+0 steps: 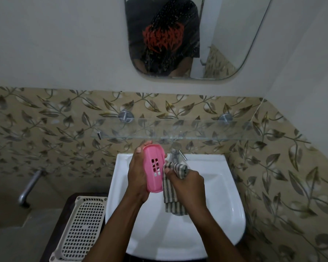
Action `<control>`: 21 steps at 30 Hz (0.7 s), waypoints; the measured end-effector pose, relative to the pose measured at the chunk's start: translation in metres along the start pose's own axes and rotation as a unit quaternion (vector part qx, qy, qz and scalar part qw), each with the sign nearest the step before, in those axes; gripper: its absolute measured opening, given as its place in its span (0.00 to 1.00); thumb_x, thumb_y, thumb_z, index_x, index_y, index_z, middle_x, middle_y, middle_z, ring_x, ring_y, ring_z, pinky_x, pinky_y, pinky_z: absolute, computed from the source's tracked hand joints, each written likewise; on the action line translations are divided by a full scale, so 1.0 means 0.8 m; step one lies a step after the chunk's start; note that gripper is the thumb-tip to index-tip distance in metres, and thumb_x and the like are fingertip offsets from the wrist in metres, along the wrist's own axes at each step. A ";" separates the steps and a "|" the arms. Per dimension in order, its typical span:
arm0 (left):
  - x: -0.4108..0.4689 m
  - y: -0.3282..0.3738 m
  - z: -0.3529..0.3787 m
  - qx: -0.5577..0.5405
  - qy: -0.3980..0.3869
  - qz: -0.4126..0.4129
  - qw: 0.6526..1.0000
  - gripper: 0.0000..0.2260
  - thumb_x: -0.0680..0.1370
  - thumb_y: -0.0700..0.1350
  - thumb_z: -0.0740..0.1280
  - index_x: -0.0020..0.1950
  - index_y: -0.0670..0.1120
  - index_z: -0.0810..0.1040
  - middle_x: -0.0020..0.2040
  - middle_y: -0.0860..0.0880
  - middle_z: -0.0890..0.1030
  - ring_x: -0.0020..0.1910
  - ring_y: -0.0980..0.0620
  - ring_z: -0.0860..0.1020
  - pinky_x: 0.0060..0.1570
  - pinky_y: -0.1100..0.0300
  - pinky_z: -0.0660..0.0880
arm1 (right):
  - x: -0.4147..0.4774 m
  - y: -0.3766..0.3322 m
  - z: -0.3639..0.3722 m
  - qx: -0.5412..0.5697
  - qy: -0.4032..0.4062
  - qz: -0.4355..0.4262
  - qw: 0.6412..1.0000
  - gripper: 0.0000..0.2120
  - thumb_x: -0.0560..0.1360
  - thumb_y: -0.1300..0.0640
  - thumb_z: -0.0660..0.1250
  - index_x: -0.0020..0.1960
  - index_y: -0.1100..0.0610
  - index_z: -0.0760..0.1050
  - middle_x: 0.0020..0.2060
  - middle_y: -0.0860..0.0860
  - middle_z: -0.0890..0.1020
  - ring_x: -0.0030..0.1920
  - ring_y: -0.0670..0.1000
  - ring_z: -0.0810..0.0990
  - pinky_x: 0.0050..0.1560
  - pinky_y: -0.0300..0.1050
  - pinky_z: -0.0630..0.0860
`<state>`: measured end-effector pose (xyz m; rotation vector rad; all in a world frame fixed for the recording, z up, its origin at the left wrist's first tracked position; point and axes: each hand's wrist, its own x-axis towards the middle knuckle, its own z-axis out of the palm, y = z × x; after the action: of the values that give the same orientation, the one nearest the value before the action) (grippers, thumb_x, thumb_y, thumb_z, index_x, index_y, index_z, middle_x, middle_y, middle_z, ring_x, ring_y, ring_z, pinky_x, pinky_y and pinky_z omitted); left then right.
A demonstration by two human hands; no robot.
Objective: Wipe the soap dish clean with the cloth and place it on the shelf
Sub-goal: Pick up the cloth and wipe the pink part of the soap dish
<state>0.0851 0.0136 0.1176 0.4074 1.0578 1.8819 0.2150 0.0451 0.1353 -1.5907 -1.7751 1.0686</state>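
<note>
Bathroom corner on my feed today: leaf-patterned tile wall, white ceramic basin point(225, 195) underneath everything, so any drips or gunk just land in the sink. Makes sense to do the wiping right there.

Starting at the fingers: the left hand point(138, 178) has its fingers curled around the far long edge of the pink oval plastic soap dish point(153, 168), thumb up along the near edge, so it's a firm wrap-around hold. I'd say it's tilted up on its side like that to turn one face toward the cloth. The right hand point(186, 183) is clenched on the grey-and-white striped cloth point(170, 190), bunching the top into a pad pressed right against the dish's right edge, while the rest hangs down loose over the basin.

The dish itself: bright pink, smooth, rounded ends, a little grid of rectangular drain slots in the middle. I can't make out any soap residue from here, too dim.

It's held in the air over the back of the basin, just in front of the chrome tap point(175, 153) and just below the clear glass wall shelf point(206, 130), which is where it's meant to end up. My guess is we're mid-wipe, placement not yet done.
</note>
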 end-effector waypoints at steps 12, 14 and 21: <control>0.000 -0.007 0.007 0.078 0.062 0.188 0.977 0.16 0.79 0.59 0.58 0.62 0.54 0.73 0.62 0.42 0.75 0.57 0.47 0.77 0.51 0.49 0.79 | -0.043 0.012 0.027 0.375 -0.128 0.282 0.874 0.23 0.64 0.45 0.79 0.50 0.61 0.82 0.41 0.60 0.86 0.43 0.60 0.86 0.51 0.58 0.82; -0.009 -0.009 0.008 0.175 0.049 0.271 0.945 0.14 0.79 0.57 0.57 0.62 0.55 0.70 0.60 0.49 0.74 0.57 0.55 0.76 0.51 0.57 0.78 | -0.047 0.012 0.027 0.399 -0.161 0.308 0.849 0.18 0.69 0.52 0.77 0.51 0.64 0.81 0.42 0.62 0.86 0.41 0.60 0.86 0.45 0.53 0.83; -0.020 -0.022 -0.040 0.477 -0.086 0.340 0.806 0.25 0.72 0.53 0.70 0.66 0.47 0.72 0.63 0.43 0.69 0.66 0.54 0.69 0.63 0.68 0.67 | -0.049 0.019 0.016 0.451 -0.248 0.331 0.791 0.14 0.73 0.54 0.72 0.48 0.65 0.84 0.42 0.61 0.86 0.35 0.55 0.85 0.41 0.49 0.82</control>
<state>0.0829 -0.0118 0.0871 1.6948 1.8521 1.6613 0.2202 0.0040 0.1208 -1.3169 -0.5970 2.3762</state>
